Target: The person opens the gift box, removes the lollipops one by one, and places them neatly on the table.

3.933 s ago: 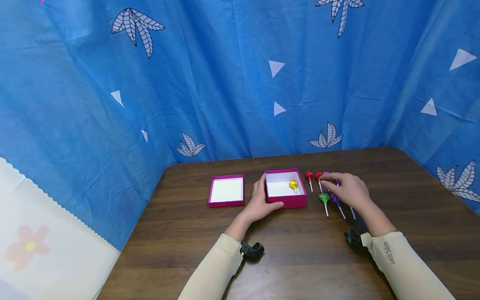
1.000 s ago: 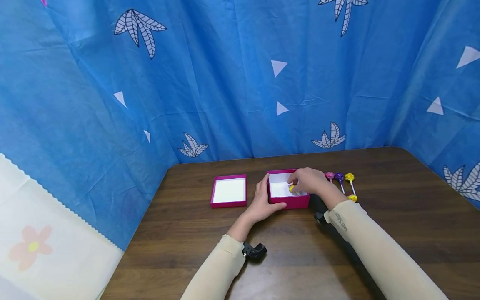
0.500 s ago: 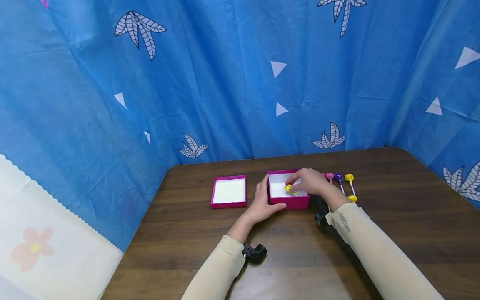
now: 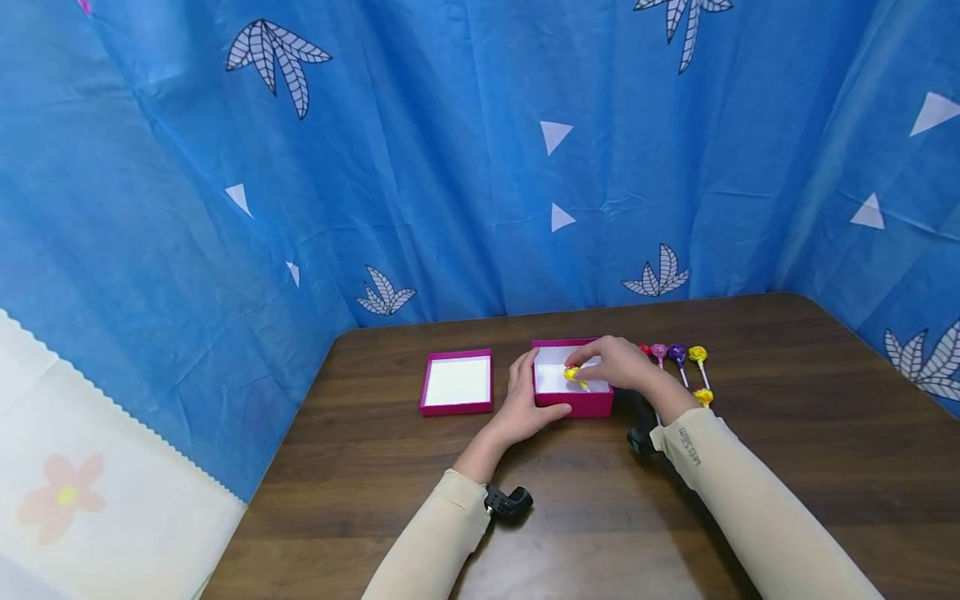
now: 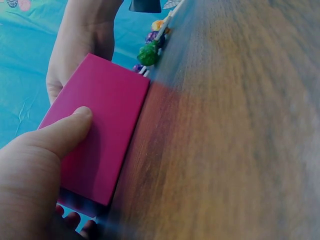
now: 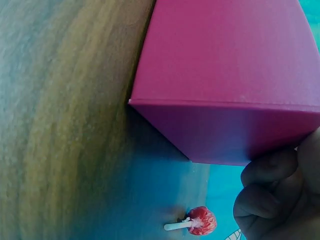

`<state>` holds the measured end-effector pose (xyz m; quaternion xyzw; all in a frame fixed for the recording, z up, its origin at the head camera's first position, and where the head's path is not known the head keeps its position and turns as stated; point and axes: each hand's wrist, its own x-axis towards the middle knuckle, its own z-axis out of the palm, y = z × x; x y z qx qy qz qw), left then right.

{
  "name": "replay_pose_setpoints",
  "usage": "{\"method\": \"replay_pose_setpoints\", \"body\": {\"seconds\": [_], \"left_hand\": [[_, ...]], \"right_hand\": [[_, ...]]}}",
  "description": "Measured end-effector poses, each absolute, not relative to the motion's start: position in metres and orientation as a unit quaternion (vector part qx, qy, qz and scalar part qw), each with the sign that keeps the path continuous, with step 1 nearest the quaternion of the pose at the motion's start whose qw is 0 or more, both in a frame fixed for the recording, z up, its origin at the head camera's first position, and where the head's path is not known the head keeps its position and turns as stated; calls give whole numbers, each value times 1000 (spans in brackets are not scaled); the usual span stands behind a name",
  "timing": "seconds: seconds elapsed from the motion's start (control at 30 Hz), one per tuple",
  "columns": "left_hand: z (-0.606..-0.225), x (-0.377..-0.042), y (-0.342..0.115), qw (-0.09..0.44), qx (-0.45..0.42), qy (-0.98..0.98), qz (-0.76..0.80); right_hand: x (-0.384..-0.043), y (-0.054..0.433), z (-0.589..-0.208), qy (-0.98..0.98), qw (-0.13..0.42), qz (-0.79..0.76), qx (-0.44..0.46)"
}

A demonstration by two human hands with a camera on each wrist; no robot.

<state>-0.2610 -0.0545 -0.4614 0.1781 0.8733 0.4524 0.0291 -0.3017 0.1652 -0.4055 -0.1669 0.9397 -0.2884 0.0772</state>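
Observation:
An open magenta box (image 4: pixel 588 406) with a white inside stands on the table. My left hand (image 4: pixel 517 412) holds its near left corner, thumb (image 5: pixel 75 129) flat on the front wall and fingers along the left side. My right hand (image 4: pixel 622 367) reaches over the right wall, thumb and forefinger pinching at a yellow lollipop (image 4: pixel 572 374) inside. A bit of red shows right at those fingertips. In the right wrist view the box's outer walls (image 6: pixel 225 55) hide the fingertips, and the other fingers are curled at the rim.
The white-lined magenta lid (image 4: pixel 457 381) lies left of the box. Right of it are red (image 6: pixel 202 221), pink (image 4: pixel 659 352), purple (image 4: pixel 677 354) and yellow (image 4: pixel 697 354) lollipops, with another yellow one (image 4: pixel 703 397) nearer; a green one (image 5: pixel 148 53) shows in the left wrist view.
My right hand has gone from the loose lollipops into the box, where the yellow lollipop has shifted left. One red lollipop has left the row. My left hand stays on the box.

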Motion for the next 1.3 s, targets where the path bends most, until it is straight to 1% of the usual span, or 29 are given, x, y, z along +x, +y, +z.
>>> {"method": "replay_pose_setpoints", "body": {"seconds": [0.23,0.43,0.57,0.8,0.9,1.1,1.3], "left_hand": [[-463,-262,-53,31,180,874,451],[-461,-263,-54,34,182,872,454],[-460,-263,-54,36,179,872,455],[-460,-262,-55,36,183,869,458],[-461,-261,-55,36,183,869,459],[-461,-262,-54,33,178,870,459],[-461,-263,-54,27,175,871,458]], "right_hand": [[-301,165,-405,940,72,-292,-161],[-300,165,-401,942,51,-305,-130],[-301,166,-398,940,39,-315,-126],[-297,171,-395,931,36,-345,-116],[-293,174,-394,924,25,-364,-112],[-282,186,-382,911,-13,-396,-112],[-275,201,-371,905,-23,-413,-100]]}}
